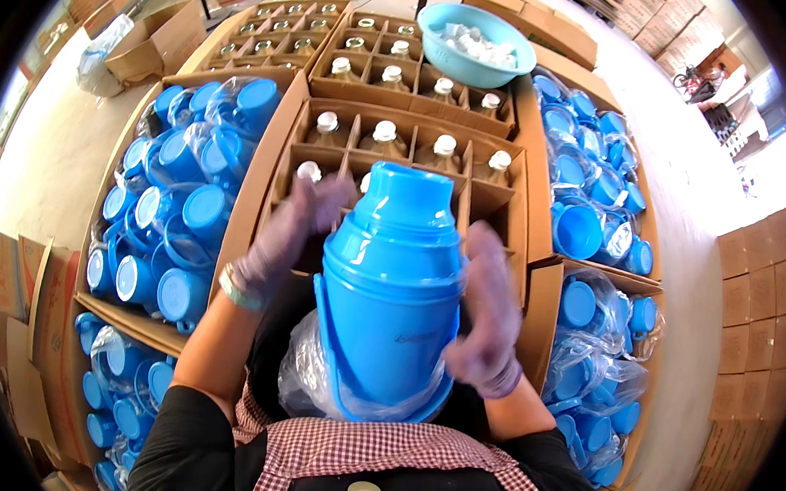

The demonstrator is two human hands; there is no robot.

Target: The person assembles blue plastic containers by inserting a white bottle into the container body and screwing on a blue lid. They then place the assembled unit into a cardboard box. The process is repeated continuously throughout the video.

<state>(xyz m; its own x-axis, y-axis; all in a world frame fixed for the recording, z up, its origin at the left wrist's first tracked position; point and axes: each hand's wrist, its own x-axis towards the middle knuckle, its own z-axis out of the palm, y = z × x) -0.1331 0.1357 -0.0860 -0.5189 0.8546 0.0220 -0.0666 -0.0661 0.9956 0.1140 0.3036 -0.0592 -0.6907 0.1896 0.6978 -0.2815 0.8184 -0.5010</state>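
A blue plastic vacuum flask (389,308) stands upright in front of my body, its stepped top pointing away from me. Its blue carrying handle (325,349) hangs down the left side, and a crumpled clear plastic bag (306,366) lies around its lower part. My left hand (290,230), in a thin purplish glove, is raised left of the flask's top, apart from it, with fingers stretched and somewhat blurred. My right hand (489,319), gloved alike, is along the flask's right side with fingers extended; whether it touches the flask I cannot tell.
Ahead, a divided carton (512,217) holds glass bottles with white tops (384,133). Behind it are more divided cartons and a light-blue basin (432,54) of small whitish pieces. Cartons of bagged blue flasks flank me at left (251,210) and right (543,295).
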